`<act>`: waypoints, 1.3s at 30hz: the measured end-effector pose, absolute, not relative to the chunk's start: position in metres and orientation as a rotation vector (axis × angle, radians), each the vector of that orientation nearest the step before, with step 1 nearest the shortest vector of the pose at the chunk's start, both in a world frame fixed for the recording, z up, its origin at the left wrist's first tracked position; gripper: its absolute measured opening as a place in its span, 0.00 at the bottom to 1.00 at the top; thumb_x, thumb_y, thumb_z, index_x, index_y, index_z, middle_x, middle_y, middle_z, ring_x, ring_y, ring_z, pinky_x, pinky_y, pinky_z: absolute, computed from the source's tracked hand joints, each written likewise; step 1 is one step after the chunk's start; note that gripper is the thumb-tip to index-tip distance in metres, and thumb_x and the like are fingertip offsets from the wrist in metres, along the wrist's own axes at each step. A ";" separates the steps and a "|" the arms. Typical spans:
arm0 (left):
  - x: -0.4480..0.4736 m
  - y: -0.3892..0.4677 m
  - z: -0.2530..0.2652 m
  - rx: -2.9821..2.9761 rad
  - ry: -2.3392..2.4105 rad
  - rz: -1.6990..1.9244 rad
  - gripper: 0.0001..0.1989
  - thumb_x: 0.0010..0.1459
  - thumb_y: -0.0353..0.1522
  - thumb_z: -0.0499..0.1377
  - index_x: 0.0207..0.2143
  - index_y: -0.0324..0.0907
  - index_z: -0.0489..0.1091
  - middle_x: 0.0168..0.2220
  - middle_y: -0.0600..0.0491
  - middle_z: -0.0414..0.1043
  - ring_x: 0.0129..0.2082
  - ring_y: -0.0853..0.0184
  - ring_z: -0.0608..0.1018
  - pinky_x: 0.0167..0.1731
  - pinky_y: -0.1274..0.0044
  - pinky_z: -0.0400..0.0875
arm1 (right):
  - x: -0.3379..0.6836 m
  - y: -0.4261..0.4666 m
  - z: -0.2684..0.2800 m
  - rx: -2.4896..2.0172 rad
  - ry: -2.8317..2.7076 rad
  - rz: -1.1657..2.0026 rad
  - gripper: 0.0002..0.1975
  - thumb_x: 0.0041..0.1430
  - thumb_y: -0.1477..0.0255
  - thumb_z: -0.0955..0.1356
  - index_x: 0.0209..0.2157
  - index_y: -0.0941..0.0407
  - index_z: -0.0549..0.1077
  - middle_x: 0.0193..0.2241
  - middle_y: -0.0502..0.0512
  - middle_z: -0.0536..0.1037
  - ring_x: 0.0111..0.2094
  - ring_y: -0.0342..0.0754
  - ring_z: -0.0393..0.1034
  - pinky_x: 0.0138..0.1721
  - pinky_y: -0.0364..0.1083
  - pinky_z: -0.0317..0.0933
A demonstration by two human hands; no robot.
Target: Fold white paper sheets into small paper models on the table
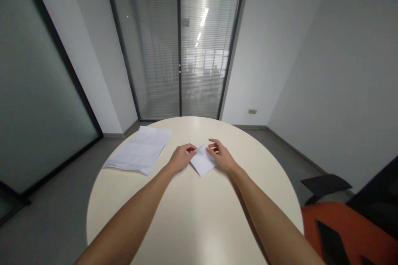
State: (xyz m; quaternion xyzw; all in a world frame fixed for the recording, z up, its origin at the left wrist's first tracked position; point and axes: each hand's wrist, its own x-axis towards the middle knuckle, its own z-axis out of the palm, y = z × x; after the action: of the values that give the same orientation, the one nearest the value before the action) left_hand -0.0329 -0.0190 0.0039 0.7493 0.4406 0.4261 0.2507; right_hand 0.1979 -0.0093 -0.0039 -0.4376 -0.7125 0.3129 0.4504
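Head view; we read the desk as a dial, 12 at the edge farthest from us. A small piece of white paper (203, 165) lies on the dial's midline, between centre and 12, one corner aimed at 6. It looks folded, though we cannot count layers.

Left hand (182, 157) sits at the sheet's 10 o'clock side, fingers curled, thumb and fingertips drawn near one another at the edge. Right hand (221, 155) is at its 2 o'clock side, index finger reaching out, the others bent, thumb side over the sheet; we judge it half open. Both touch the paper; pinching or merely pressing, we cannot tell. Working from opposite sides presumably stops so light a piece from sliding or turning, and the diamond setting leaves the 6 o'clock corner in our sight.

Beneath is the round cream desk (194, 215), whose flat top likely serves as backing. Forearms (146, 211) come in from 7 and 5, so the piece lies within easy reach of both. At 10, near the rim and apart from the hands, larger white sheets (141, 149) are stacked; set aside there, we suppose, to be handy yet out of the elbows' way.

Farther out: glass doors (180, 49) with blinds at 12, a wall plate (252, 112) toward 1, an orange-seated chair (363, 232) at 4.
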 end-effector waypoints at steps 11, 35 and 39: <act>-0.034 -0.009 0.005 1.743 1.248 1.467 0.06 0.54 0.35 0.62 0.31 0.41 0.73 0.31 0.53 0.77 0.33 0.66 0.77 0.37 0.75 0.71 | 0.195 -0.012 -0.005 -1.037 -1.711 1.000 0.30 0.47 0.66 0.77 0.51 0.57 0.67 0.38 0.54 0.78 0.36 0.48 0.72 0.39 0.47 0.67; -0.038 -0.019 0.007 2.233 1.191 1.388 0.07 0.60 0.26 0.58 0.38 0.43 0.76 0.41 0.51 0.79 0.45 0.63 0.77 0.50 0.70 0.70 | 0.205 -0.024 0.019 -1.306 -2.235 0.018 0.15 0.58 0.80 0.66 0.44 0.52 0.77 0.42 0.53 0.79 0.42 0.48 0.72 0.42 0.43 0.61; -0.040 -0.024 0.010 2.397 1.310 1.176 0.12 0.60 0.24 0.56 0.39 0.45 0.77 0.41 0.52 0.79 0.45 0.61 0.77 0.51 0.69 0.69 | 0.207 -0.024 0.018 -1.298 -2.292 0.075 0.16 0.59 0.79 0.65 0.45 0.51 0.78 0.43 0.53 0.80 0.42 0.48 0.73 0.41 0.43 0.61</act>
State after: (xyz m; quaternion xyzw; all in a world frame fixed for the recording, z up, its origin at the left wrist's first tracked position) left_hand -0.0396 -0.0245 0.0099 0.8031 0.4390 0.3941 0.0838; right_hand 0.2072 -0.0243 0.0182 -0.4768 -0.8420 0.0274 0.2507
